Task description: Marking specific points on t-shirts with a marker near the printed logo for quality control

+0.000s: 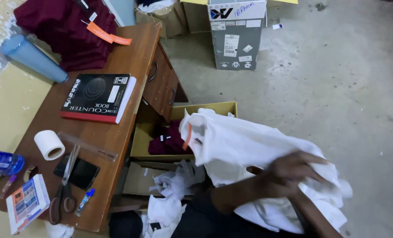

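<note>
A crumpled white garment with a small orange tag lies bunched over my lap. My left hand reaches across from the left and grips a fold of it, fingers spread over the cloth. My right forearm comes up from the bottom edge. Its hand is hidden under the cloth and my left hand. Just beyond the garment, an open yellow cardboard box on the floor holds folded maroon garments.
A wooden desk on the left carries a maroon clothing pile, a black book, a tape roll, scissors, a phone and a blue bottle. A grey carton stands beyond. White cloths lie below the desk.
</note>
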